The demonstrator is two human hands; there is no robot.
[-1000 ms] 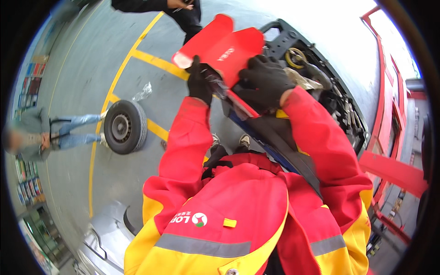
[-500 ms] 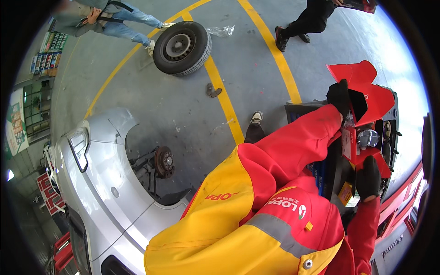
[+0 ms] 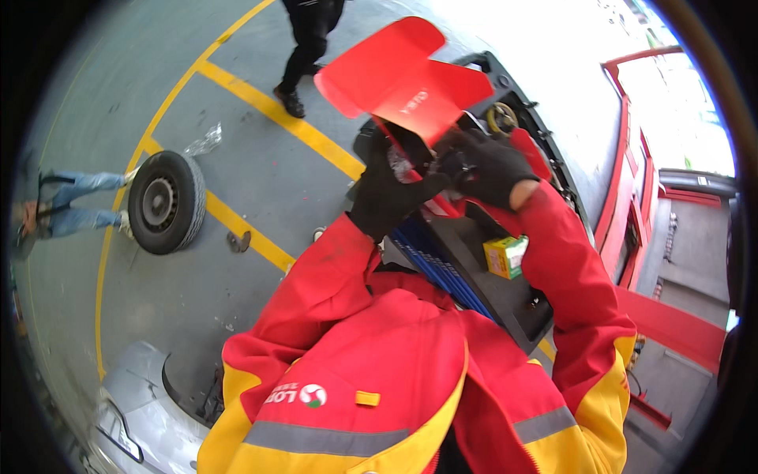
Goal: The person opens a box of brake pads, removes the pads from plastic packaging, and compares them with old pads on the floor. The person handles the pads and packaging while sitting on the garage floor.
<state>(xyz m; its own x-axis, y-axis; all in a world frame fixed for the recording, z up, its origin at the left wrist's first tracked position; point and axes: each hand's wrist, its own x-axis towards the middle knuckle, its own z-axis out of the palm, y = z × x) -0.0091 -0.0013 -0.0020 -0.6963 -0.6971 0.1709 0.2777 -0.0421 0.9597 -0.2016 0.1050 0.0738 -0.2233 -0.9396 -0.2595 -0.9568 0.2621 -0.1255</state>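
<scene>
A red cardboard box (image 3: pixel 399 91), its flaps spread wide, rests over a black tool cart. My left hand (image 3: pixel 388 191), in a black glove, is closed on the near left side of the box, thumb stretched across its mouth. Clear plastic film (image 3: pixel 399 164) shows inside the box beside that thumb. My right hand (image 3: pixel 491 167), also black-gloved, reaches to the mouth of the box with curled fingers. A dark shiny piece seems to be under those fingers, but blur and the glove hide its shape.
The black cart (image 3: pixel 505 304) carries a small yellow-green box (image 3: pixel 505 257) and a round yellowish part (image 3: pixel 501 118). A wheel with tyre (image 3: pixel 162 203) lies on the floor at left, near one person's legs. Another person (image 3: pixel 308 47) stands beyond. A silver car (image 3: pixel 158 403) is at lower left.
The view has swung right, toward the cart. My right hand has moved from the red box's lower flap to its mouth, and my left hand now grips its near side.
</scene>
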